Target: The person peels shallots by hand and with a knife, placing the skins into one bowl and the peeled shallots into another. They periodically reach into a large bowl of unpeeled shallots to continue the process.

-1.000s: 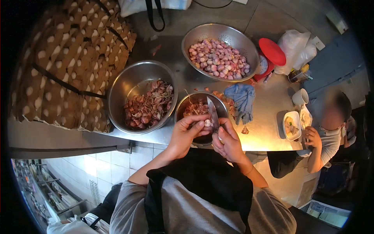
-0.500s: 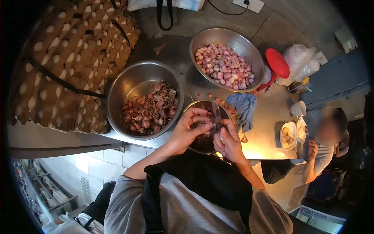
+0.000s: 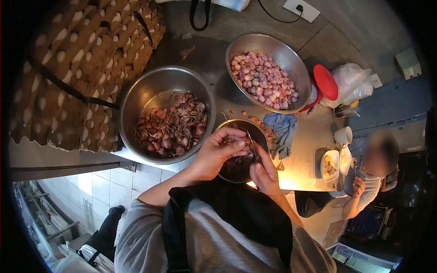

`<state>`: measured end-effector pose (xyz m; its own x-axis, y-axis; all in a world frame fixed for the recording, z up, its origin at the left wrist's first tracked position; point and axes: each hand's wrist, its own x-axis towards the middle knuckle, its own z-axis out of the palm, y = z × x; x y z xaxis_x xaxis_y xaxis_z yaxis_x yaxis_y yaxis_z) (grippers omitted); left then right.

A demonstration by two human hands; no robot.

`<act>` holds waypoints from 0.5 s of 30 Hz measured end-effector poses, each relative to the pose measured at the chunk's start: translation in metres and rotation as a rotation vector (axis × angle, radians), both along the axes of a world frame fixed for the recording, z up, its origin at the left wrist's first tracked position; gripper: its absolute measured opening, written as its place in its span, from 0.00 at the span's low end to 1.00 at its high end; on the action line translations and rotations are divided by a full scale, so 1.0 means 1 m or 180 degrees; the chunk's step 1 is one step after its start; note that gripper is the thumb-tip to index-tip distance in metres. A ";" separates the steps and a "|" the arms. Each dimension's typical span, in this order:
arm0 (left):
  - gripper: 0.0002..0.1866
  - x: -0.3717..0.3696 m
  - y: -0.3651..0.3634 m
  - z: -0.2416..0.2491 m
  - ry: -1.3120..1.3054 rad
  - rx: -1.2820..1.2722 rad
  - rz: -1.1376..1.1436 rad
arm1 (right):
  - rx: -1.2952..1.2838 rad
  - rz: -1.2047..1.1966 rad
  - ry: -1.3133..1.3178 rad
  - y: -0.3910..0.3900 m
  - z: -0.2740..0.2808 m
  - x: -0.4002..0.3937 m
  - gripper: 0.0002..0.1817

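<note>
My left hand [image 3: 222, 152] is closed, its fingers pinching a small shallot [image 3: 247, 143] over a dark-filled metal bowl [image 3: 262, 133]. Beside it, my right hand [image 3: 265, 170] is wrapped round a knife [image 3: 251, 142], whose narrow blade points up next to the shallot. To the left, a large steel bowl [image 3: 132, 104] holds unpeeled shallots [image 3: 175, 125] with dry roots and skins. Peeled pink shallots [image 3: 264, 79] fill part of a steel colander [image 3: 291, 54] behind my hands. A blue cloth [image 3: 281, 129] lies just right of the small bowl.
Stacked egg trays [image 3: 77, 82] stand at the left. On the right are a red scale [image 3: 325, 83], plastic bags [image 3: 350, 82], a white cup [image 3: 343, 135] and a food container [image 3: 329, 166]. A seated person [image 3: 368, 177] is at the table's right end. Another person's leg [image 3: 107, 232] shows lower left.
The knife has turned from showing its broad blade to showing it nearly edge-on. The view has shifted slightly. The seated person's hand is a little lower and further left in view.
</note>
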<state>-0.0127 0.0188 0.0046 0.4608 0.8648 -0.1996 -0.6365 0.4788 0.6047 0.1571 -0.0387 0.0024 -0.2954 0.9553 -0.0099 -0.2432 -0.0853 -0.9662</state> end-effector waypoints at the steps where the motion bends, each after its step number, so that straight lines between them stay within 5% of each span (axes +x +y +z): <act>1: 0.12 0.001 -0.001 -0.001 0.0030 0.0014 0.0084 | 0.0018 0.0036 -0.0020 -0.001 -0.003 -0.001 0.28; 15: 0.11 0.014 -0.020 -0.009 0.1233 0.1066 0.0673 | -0.0176 -0.0233 0.0259 0.001 -0.002 -0.011 0.20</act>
